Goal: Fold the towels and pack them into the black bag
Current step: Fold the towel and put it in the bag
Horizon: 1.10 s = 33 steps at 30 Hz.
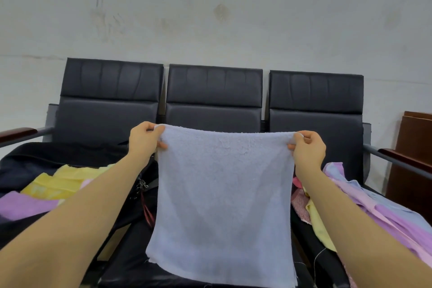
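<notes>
Both arms reach forward over a row of three black seats (pixel 214 110) set against a pale wall (pixel 210 7). The seat row serves as landmark.

White towel (pixel 222 199): held up in the air in front of the middle seat, spread flat and hanging straight down from its top edge. Lower edge falls to about the front of the seat cushion; cannot tell if it touches.

Left hand (pixel 143 139): at the towel's top left corner, fingers (pixel 153 127) curled, thumb underneath, pinching the corner.

Right hand (pixel 308 149): at the top right corner, fingers (pixel 301 138) curled and pinching that corner, thumb pressed on the near face of the cloth.

Black bag (pixel 37 159): lying open on the left-hand seat, spilling toward the middle one. Inside it, a yellow towel (pixel 63 182) and, nearer the camera, a purple towel (pixel 25 206). A metal clip and strap (pixel 142 186) hang at the bag's edge beside the middle seat.

Loose pile of towels (pixel 374 206): on the right-hand seat, unfolded, in pink, purple, pale blue and yellow, partly hidden by the right forearm.

Brown wooden armrests (pixel 16 134) at both ends of the row. A dark wooden cabinet (pixel 416 161) stands just past the right-hand end.
</notes>
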Tool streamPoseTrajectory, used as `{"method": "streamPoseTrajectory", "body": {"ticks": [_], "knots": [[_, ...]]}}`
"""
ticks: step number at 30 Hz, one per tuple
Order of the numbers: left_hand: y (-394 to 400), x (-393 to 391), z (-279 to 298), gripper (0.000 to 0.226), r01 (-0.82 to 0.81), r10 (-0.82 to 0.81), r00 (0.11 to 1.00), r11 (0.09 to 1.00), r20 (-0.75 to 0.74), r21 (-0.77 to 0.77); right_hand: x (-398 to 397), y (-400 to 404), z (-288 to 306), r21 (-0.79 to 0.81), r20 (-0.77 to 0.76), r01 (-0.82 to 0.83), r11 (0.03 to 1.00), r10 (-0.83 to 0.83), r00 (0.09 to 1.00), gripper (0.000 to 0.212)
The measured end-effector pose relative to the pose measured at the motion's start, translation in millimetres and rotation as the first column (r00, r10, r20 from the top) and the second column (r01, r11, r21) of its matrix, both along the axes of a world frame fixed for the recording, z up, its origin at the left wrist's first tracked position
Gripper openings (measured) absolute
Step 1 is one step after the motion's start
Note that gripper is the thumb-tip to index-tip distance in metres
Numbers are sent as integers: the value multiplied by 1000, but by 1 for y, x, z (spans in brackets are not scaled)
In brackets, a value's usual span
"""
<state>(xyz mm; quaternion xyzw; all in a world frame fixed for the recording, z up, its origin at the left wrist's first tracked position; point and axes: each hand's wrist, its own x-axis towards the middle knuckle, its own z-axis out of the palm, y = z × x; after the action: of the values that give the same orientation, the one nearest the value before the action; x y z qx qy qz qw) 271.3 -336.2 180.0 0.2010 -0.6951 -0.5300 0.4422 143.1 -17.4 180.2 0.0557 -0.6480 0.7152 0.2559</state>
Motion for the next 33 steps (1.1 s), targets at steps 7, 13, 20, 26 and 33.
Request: {"method": "streamPoseTrajectory", "body": {"ticks": [7, 13, 20, 26, 33], "knots": [[-16, -85, -22, 11, -10, 20, 997, 990, -68, 143, -68, -41, -19, -69, 82, -91, 993, 97, 992, 21], [-19, -126, 6, 17, -2, 45, 958, 989, -283, 150, -105, -61, 8, -168, -80, -110, 980, 97, 992, 17], [-2, -110, -28, 12, -77, 113, 963, 985, -246, 152, -93, -57, -21, -182, -68, -107, 977, 95, 993, 21], [15, -74, -86, 13, -153, 161, 985, 982, -66, 110, -52, -39, -70, -7, 34, -3, 1000, 3, 999, 9], [18, -48, -151, 21, -210, 216, 963, 976, 163, -52, -24, -24, -112, 268, 170, 81, 960, -130, 977, 13]]}}
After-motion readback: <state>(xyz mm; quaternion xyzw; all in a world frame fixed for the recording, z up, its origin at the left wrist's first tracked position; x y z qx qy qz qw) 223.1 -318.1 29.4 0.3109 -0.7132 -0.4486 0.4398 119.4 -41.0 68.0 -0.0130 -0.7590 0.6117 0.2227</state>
